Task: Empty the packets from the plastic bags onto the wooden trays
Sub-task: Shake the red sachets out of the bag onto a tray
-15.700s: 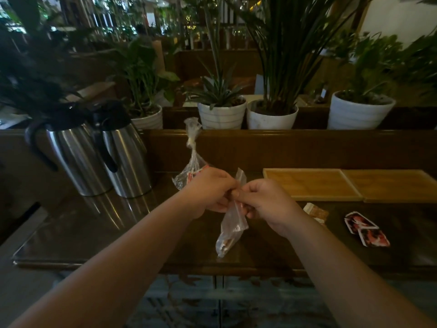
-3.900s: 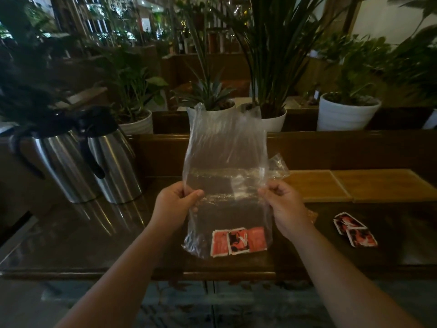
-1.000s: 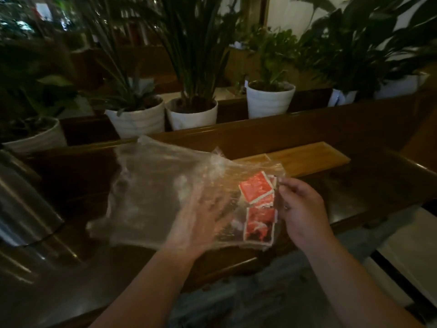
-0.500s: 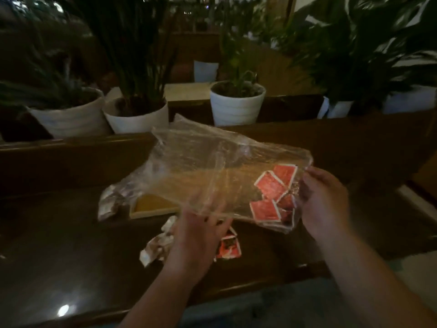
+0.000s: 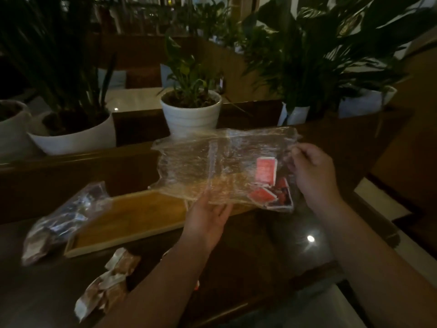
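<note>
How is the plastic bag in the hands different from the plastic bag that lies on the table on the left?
The held bag is spread wide and flat in the air between the left hand and the right hand; the bag on the table lies crumpled beside the wooden tray, untouched. Red packets show in the held bag; the other bag's contents are too dark to tell. Both bags are clear plastic.

Both bare forearms reach forward, left hand [image 5: 208, 218] and right hand [image 5: 312, 171] with fingers pinched closed.

Both forearms bare, no sleeves in view; left hand [image 5: 208, 223], right hand [image 5: 314, 176] ungloved, unadorned.
</note>
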